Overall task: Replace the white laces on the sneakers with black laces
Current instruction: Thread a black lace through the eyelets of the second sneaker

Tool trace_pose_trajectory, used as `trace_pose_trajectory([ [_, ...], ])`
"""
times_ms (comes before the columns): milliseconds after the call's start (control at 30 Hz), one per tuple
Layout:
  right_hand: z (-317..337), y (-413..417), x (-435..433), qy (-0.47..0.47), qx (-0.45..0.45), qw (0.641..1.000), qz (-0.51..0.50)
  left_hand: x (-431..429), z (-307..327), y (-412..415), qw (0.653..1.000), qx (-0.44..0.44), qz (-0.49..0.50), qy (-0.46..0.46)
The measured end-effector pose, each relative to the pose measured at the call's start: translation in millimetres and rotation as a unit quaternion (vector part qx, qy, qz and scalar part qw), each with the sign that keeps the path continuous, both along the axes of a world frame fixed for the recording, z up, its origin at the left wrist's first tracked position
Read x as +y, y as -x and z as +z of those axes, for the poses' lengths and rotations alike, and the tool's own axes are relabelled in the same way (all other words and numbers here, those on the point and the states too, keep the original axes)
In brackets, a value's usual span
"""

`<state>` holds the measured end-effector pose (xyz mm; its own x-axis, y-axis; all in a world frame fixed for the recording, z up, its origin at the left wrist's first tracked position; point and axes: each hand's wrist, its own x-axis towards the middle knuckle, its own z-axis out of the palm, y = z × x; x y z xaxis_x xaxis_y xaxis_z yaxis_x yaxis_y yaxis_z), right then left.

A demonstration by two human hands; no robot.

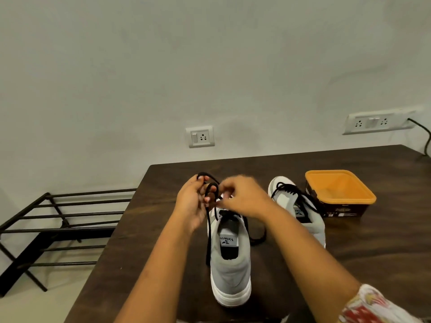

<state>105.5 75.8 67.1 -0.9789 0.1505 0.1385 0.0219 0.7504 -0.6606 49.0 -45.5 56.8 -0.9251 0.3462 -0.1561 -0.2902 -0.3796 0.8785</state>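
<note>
Grey sneaker (231, 271) stands on the counter (349, 252), heel toward the camera, with the black lace (209, 229) threaded through it. Left hand (191, 203) is above the toe, fingers curled round a loop of that lace. Right hand (242, 197), blurred, pinches the lace beside the loop. Second sneaker (310, 220), black-laced, stands to the right, just beside an orange tub (338, 190).

A person's left hand (192, 201) and right hand (242, 197) pinch loops of black lace (210, 229) above a grey sneaker (231, 264) on the dark worktop (349, 248); a second sneaker (291, 206), black-laced, sits beside an orange-rimmed tub (340, 192).
</note>
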Motion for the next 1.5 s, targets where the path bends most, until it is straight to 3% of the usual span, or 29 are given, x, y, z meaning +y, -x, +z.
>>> trace_pose_trajectory([
  [100,-11.4,2.2,-16.9,-0.066,-0.085,0.994,0.02,-3.4,0.4,-4.1,1.0,0.009,-0.01,0.004],
  [200,-14.3,5.3,-16.8,-0.031,-0.055,0.998,0.014,-8.2,-0.1,-5.0,1.0,0.018,-0.011,0.004],
  [367,3.4,-2.5,-17.1,0.222,0.065,0.972,0.048,-10.6,-6.8,4.6,0.999,0.029,0.026,-0.027],
  [467,7.9,0.7,-18.1,0.394,0.106,0.911,0.064,-6.6,-14.3,-1.8,0.999,0.019,-0.048,0.017],
  [567,5.2,12.7,-3.2,0.507,0.131,0.852,-0.021,-2.0,-15.4,-2.8,0.996,-0.009,-0.068,0.052],
  [600,-1.6,16.3,3.1,0.498,0.115,0.857,-0.062,-1.7,-14.0,-1.2,0.998,-0.024,-0.05,0.044],
  [667,-21.4,18.8,12.4,0.403,0.025,0.909,-0.105,-2.3,-13.3,2.7,0.999,-0.036,-0.019,0.027],
  [733,-37.2,16.2,9.2,0.323,-0.075,0.942,-0.055,-7.1,-14.3,5.0,0.999,-0.022,-0.024,0.023],
  [800,-37.6,10.3,5.2,0.274,-0.107,0.956,-0.01,-6.7,-15.1,3.6,0.998,0.001,-0.045,0.035],
  [967,-26.1,10.8,-3.0,0.305,-0.022,0.952,0.011,-7.2,-11.9,2.0,0.999,0.017,-0.034,0.037],
  [1167,-31.1,10.1,-2.7,0.097,-0.083,0.99,0.066,-11.0,-4.2,-2.8,0.994,0.046,-0.011,0.101],
  [1367,-31.7,11.7,1.9,0.096,-0.029,0.995,0.029,-19.5,-13.1,8.3,0.986,0.091,0.102,0.092],
  [1500,-34.8,14.2,4.2,0.104,-0.037,0.994,0.018,-37.0,-25.3,30.4,0.959,0.061,0.271,0.058],
])
